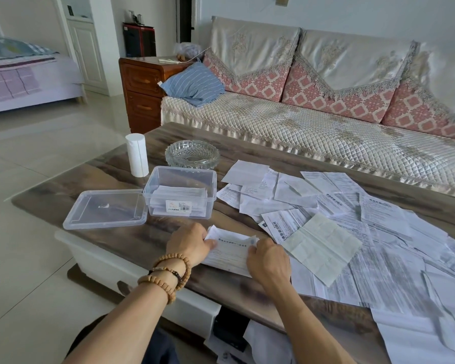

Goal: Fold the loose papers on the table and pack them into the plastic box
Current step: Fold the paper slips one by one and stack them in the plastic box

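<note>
A printed paper (pixel 230 252) lies partly folded on the table's near edge. My left hand (pixel 188 244) pinches its left end and my right hand (pixel 268 258) pinches its right end. Behind them stands the clear plastic box (pixel 180 191), open, with folded papers stacked inside. Its lid (pixel 105 212) lies flat to the left of it. Several loose printed papers (pixel 352 222) are spread over the right half of the table, one pale green sheet (pixel 322 245) lying on top close to my right hand.
A glass ashtray (pixel 192 155) and a white tissue roll (pixel 137 155) stand behind the box on the dark wooden table (pixel 147 237). A sofa (pixel 313 122) runs along the far side. More papers (pixel 418 334) overhang the table's near right edge.
</note>
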{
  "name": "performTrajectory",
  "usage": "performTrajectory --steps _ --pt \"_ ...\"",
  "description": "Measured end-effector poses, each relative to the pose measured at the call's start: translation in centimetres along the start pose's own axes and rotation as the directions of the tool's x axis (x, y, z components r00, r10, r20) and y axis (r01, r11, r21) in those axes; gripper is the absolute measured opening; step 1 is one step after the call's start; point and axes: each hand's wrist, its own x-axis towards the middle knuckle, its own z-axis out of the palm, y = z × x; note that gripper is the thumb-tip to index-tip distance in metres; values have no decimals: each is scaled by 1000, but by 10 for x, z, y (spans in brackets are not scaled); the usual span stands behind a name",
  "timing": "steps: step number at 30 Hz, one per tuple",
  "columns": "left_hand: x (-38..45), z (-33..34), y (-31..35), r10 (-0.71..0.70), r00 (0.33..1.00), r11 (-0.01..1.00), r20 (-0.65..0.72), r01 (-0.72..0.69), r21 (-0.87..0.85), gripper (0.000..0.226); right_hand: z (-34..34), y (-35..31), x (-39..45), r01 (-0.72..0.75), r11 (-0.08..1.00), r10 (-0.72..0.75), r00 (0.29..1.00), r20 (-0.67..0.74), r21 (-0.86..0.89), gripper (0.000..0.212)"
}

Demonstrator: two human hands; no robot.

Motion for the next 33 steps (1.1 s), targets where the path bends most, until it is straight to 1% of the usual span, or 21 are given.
performTrajectory --steps 3,6,10,16,23,28,30,33 --pt "8 5 -3 -56 998 997 -21 55 -58 53 3 5 10 -38 998 38 999 12 45 29" --pt "12 6 -1 -82 997 995 -12 81 -56 47 5 8 22 -60 995 57 997 48 77 29" --pt "18 6 3 -103 995 995 6 103 -13 42 6 11 34 -66 995 58 992 116 71 31" --pt "21 7 10 -46 999 991 4 45 122 31 5 11 39 -83 994 72 986 152 68 32" --pt "22 12 11 -20 999 985 -40 27 168 32 5 12 44 -142 983 116 971 209 114 30" --pt "21 13 12 -26 998 983 -58 37 182 34 1 8 43 -155 982 126 963 239 107 29" --pt "19 12 12 -15 995 980 -95 33 195 34 -1 6 43 -160 982 131 959 250 99 28" --pt "7 12 12 27 974 970 -227 29 241 35 -3 4 42 -173 981 145 956 255 91 27"
